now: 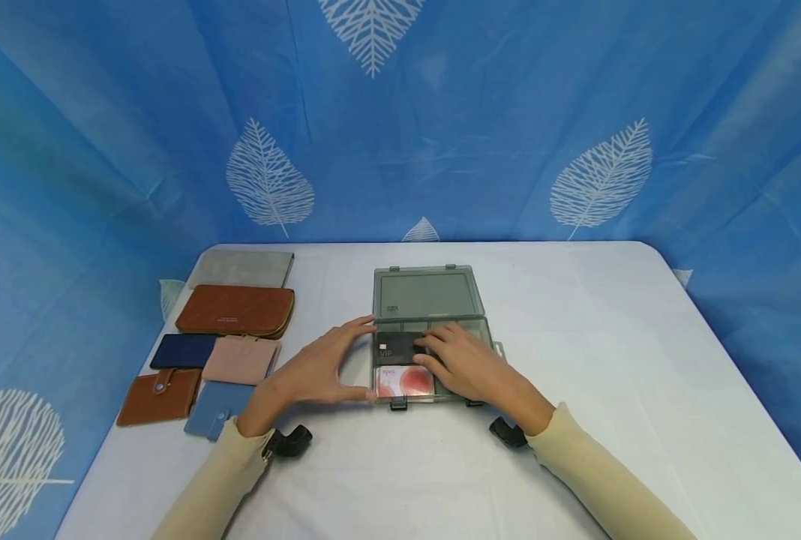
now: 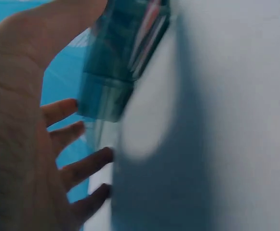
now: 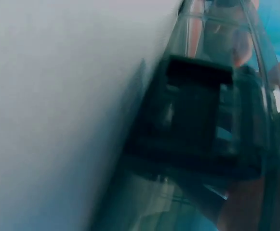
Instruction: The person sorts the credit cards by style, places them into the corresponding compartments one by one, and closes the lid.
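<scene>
In the head view a clear grey-green plastic case (image 1: 429, 294) lies with its lid tipped back, away from me. Inside its left half, a black card (image 1: 394, 349) marked VIP sits behind a white and red card (image 1: 406, 381). My right hand (image 1: 464, 364) reaches over the case, fingertips resting on the right end of the black card. At the case's left side, my left hand (image 1: 313, 367) is spread wide, thumb by the front corner and fingertips near the hinge. Its relaxed fingers (image 2: 84, 171) also show in the left wrist view, beside the case wall.
On the left of the white table (image 1: 576, 337) lie several wallets: a grey one (image 1: 241, 268), a brown zip wallet (image 1: 236, 310), a navy one (image 1: 183, 351), a pink one (image 1: 241, 359), a brown snap wallet (image 1: 160, 397) and a blue one (image 1: 218, 409). A blue leaf-patterned curtain (image 1: 441, 150) hangs behind.
</scene>
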{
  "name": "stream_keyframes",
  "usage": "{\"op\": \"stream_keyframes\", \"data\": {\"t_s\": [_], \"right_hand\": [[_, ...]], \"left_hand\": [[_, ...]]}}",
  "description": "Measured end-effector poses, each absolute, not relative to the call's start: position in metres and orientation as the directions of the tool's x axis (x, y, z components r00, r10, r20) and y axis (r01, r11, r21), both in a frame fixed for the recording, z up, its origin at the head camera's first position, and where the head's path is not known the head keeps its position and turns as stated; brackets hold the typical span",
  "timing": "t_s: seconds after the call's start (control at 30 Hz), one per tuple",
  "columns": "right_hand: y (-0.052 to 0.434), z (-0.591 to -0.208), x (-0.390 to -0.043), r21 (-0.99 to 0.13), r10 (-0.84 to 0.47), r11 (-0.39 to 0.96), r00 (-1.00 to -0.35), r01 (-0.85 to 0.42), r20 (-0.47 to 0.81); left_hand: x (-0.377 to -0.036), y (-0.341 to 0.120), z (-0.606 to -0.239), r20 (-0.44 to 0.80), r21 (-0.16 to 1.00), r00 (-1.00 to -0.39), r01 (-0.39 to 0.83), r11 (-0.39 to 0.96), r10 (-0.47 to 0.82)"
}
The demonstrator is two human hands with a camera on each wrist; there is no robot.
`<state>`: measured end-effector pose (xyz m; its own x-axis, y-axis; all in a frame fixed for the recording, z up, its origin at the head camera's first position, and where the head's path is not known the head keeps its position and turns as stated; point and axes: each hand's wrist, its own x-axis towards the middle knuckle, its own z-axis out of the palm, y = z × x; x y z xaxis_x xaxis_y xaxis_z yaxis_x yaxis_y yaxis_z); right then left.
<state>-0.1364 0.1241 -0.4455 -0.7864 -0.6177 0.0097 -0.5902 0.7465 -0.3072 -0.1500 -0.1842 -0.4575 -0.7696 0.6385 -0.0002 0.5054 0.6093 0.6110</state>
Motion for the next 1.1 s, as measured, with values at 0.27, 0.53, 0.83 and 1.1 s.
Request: {"op": "stream_keyframes", "data": {"t_s": [0.27,0.53,0.83,1.1], "right_hand": [[0.152,-0.414,-0.152,-0.474,-0.537,0.721,-0.84,-0.505,0.078],[0.196,-0.427,-0.172,-0.661,-0.313,0.723,-0.948,-0.201,-0.054],[0.203,-0.441,-0.187,-0.882,-0.359,0.469,-0.904,0.04,-0.231],[0.209,-0.439,-0.191,-0.96,-0.265,0.249,-0.944,0.129,-0.196]], "left_hand": [[-0.178,-0.174,-0.424,-0.059,0.715,-0.891,0.276,0.642,0.45],[-0.191,-0.153,-0.43,-0.321,0.898,-0.894,-0.184,0.399,0.312],[-0.197,-0.145,-0.444,-0.259,0.965,-0.906,-0.259,0.044,0.336],[-0.198,-0.141,-0.445,-0.111,0.982,-0.927,-0.157,-0.101,0.359]]}}
